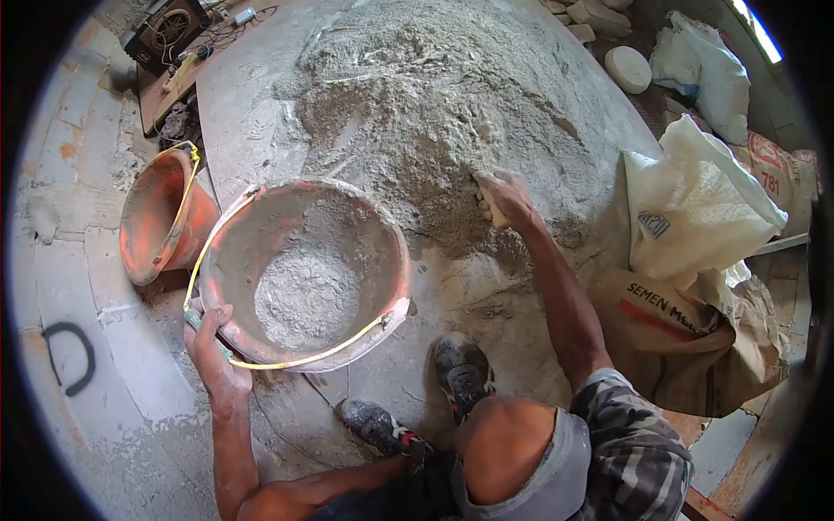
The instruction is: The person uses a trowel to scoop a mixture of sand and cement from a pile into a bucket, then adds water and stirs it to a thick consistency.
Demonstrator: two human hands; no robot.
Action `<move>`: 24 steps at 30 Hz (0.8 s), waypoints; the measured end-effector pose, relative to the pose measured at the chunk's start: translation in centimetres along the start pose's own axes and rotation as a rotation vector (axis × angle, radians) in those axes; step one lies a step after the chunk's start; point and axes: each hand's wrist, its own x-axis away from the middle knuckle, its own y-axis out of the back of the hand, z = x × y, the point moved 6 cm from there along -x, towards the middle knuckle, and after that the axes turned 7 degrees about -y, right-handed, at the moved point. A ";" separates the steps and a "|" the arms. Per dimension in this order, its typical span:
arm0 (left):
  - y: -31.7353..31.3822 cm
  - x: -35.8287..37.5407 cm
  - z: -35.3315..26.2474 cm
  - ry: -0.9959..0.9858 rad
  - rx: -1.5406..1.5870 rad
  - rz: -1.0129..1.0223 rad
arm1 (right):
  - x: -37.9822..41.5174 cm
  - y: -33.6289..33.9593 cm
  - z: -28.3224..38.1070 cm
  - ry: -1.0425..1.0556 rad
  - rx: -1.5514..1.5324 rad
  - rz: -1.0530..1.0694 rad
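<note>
My left hand [217, 354] is closed at the near left rim of an orange bucket [399, 260], thumb on the rim and the yellow wire handle [304, 361] by the fingers. Grey powdery material [307, 295] lies in the bottom of this bucket, and its walls are coated with grey. My right hand [511, 198] is at the near edge of a large grey heap of sand-like powder [434, 113]. Its fingers are curled around a pale tan, flat-edged piece [493, 207], whose kind I cannot make out.
A second orange bucket [143, 230] leans tilted at the left. On the right stand a white woven sack [695, 204] and a brown paper cement sack [669, 347]. A speaker-like box [169, 33] with cables sits at the upper left. My shoes [463, 373] are close below the heap.
</note>
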 end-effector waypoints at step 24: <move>-0.4 -0.7 0.5 -0.066 -0.022 -0.020 | 17.5 -17.1 10.0 0.853 1.329 0.416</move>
